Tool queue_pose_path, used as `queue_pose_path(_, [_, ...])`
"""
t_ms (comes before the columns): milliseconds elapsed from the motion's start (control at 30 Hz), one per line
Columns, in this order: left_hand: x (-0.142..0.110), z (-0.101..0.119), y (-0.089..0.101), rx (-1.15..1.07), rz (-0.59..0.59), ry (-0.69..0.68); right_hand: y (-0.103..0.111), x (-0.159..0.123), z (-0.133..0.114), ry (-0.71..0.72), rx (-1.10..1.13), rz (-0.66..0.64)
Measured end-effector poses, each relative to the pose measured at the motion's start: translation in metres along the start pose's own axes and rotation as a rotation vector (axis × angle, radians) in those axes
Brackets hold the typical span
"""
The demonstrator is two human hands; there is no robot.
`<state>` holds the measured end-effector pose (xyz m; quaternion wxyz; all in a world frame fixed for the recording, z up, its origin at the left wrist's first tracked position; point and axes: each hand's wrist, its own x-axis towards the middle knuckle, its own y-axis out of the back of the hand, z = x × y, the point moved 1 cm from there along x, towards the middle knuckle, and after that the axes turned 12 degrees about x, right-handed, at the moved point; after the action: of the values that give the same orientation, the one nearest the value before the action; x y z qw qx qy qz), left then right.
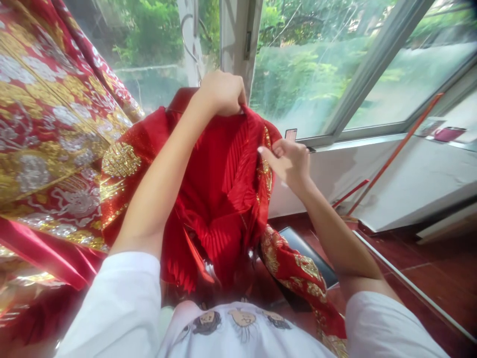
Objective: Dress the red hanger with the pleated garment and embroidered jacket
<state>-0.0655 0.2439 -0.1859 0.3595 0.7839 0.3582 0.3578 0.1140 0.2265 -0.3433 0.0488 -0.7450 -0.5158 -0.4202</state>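
Observation:
A red garment (219,199) with gold embroidery hangs in front of me on a metal hanger (190,44). My left hand (221,92) is raised and closed in a fist on the garment's collar at the top. My right hand (288,161) pinches the gold-trimmed front edge of the same garment, thumb and fingers pressed on the cloth. Pleated red lining shows between my arms.
A second red and gold embroidered robe (48,134) hangs at the left. A window (335,64) with green trees behind fills the back. A red pole (395,149) leans on the white wall below the sill. A dark flat object (309,253) lies on the red floor.

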Motion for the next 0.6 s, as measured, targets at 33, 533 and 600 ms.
queue_pose_path(33, [0.0,0.0,0.0,0.002,-0.002,0.002,0.001,-0.004,-0.003,-0.029,0.026,-0.07])
queue_pose_path(533, [0.0,-0.001,-0.001,-0.138,0.041,-0.029,-0.026,0.1,0.049,-0.364,0.578,-0.224])
queue_pose_path(600, [-0.006,-0.004,-0.002,-0.247,0.143,-0.052,-0.045,0.079,0.055,-0.257,0.516,-0.186])
